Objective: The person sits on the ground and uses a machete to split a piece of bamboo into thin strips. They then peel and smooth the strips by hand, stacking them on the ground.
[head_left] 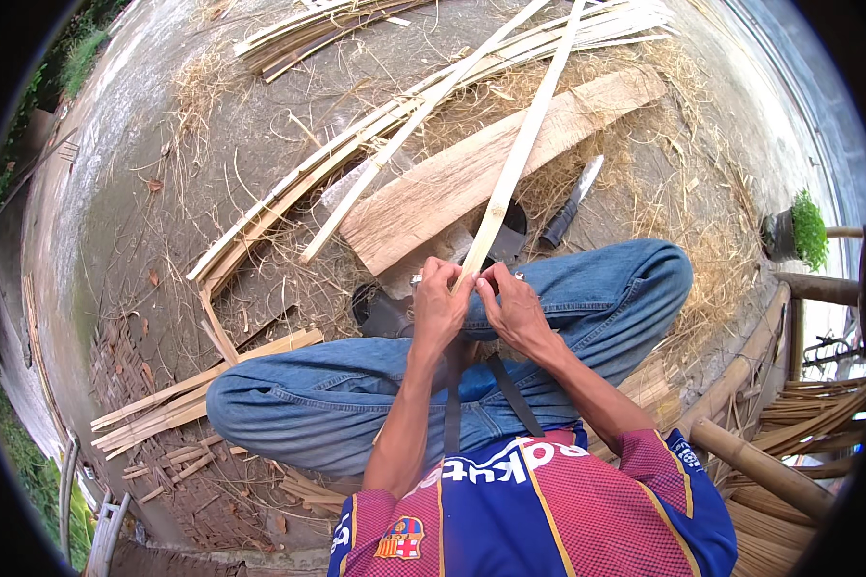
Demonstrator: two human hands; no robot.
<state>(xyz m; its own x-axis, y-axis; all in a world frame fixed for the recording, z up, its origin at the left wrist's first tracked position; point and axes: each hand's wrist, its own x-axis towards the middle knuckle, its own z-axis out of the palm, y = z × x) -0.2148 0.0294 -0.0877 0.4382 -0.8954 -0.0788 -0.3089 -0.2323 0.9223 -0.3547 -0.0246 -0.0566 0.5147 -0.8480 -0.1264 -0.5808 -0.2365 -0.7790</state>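
My left hand (pixel 439 308) is closed round the near end of a long, pale bamboo strip (pixel 522 144). Thumb and fingers of my right hand (pixel 516 310) pinch at the same end, close beside the left. From my hands the strip slants up and away to the right, passing over a wide wooden plank (pixel 423 207) on the ground. A knife (pixel 575 200) with a dark handle and bright blade lies just right of the strip. Both hands are above my bent, jeans-clad legs, and the strip's very tip is hidden by my fingers.
Several long strips (pixel 289 204) lie bundled on the ground at the left. Another bundle (pixel 327 37) is at the far side, and shorter pieces (pixel 178 409) sit by my left knee. Shavings (pixel 707 192) litter the right. A potted plant (pixel 806 231) stands beside bamboo poles (pixel 760 471).
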